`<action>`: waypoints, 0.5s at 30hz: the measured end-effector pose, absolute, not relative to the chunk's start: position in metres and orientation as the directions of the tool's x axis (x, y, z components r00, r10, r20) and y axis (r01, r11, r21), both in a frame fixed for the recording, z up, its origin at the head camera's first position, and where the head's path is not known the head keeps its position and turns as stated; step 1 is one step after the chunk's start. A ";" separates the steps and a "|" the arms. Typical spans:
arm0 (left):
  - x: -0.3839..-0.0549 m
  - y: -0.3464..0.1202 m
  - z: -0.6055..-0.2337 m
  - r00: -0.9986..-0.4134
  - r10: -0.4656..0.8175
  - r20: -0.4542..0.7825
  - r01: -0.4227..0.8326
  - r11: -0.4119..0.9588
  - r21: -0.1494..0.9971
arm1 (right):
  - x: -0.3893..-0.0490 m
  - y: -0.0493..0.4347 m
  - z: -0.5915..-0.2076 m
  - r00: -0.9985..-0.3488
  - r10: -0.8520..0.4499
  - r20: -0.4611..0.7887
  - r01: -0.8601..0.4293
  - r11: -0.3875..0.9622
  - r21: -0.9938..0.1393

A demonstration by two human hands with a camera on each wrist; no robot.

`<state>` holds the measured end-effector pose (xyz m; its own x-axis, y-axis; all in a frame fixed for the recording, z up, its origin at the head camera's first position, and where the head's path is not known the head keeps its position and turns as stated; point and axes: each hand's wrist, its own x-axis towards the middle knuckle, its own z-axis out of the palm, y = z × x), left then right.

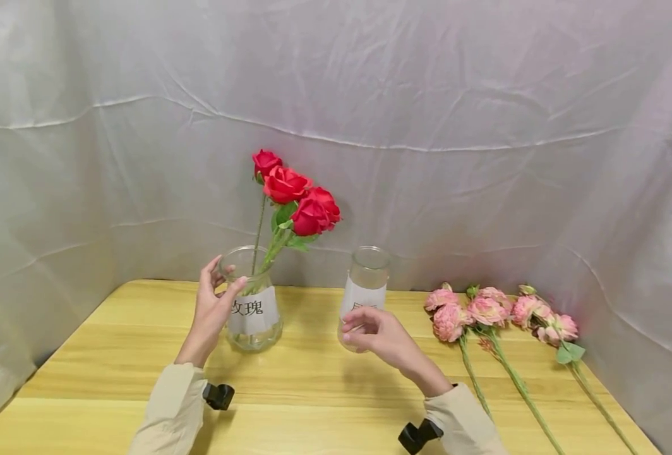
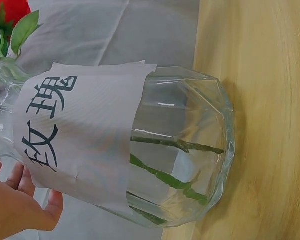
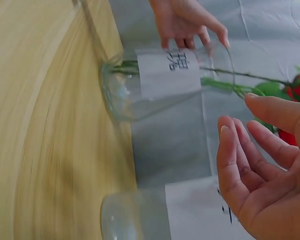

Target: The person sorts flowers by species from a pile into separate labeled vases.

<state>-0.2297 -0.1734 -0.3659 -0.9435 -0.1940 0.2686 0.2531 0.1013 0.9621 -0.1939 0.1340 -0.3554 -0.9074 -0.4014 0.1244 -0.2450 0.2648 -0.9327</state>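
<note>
My left hand [image 1: 211, 316] holds the neck of a wide glass vase [image 1: 254, 341], its thumb on the near side and its fingers at the left. A white label [image 2: 85, 130] with Chinese characters is stuck on this vase. Three red roses [image 1: 316, 212] stand in it, leaning right, and their green stems [image 2: 165, 177] show through the lower glass. In front of a narrower glass vase [image 1: 372, 276], my right hand [image 1: 384, 336] hovers with loosely bent fingers and nothing between them. That hand hides part of the narrower vase's label [image 1: 364, 296].
Pink peony-like flowers [image 1: 486, 309] on long green stems [image 1: 520, 385] lie along the right side of the wooden table [image 1: 307, 392]. A grey cloth backdrop [image 1: 427, 114] hangs behind the table and along its sides.
</note>
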 end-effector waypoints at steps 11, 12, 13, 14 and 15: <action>-0.230 -0.169 -0.367 -0.931 -0.237 0.277 0.264 0.086 0.961 | -0.188 0.191 -0.354 -0.937 -0.333 0.108 -0.206 0.274 -0.939; -0.229 -0.169 -0.368 -0.930 -0.239 0.279 0.265 0.089 0.960 | -0.187 0.197 -0.353 -0.940 -0.324 0.108 -0.203 0.279 -0.938; -0.229 -0.169 -0.368 -0.930 -0.240 0.280 0.265 0.094 0.960 | -0.187 0.203 -0.353 -0.944 -0.311 0.110 -0.203 0.286 -0.936; -0.228 -0.169 -0.369 -0.930 -0.238 0.282 0.265 0.100 0.959 | -0.186 0.209 -0.353 -0.948 -0.299 0.112 -0.203 0.293 -0.935; -0.228 -0.169 -0.369 -0.930 -0.234 0.285 0.266 0.108 0.958 | -0.186 0.215 -0.353 -0.951 -0.287 0.112 -0.201 0.301 -0.932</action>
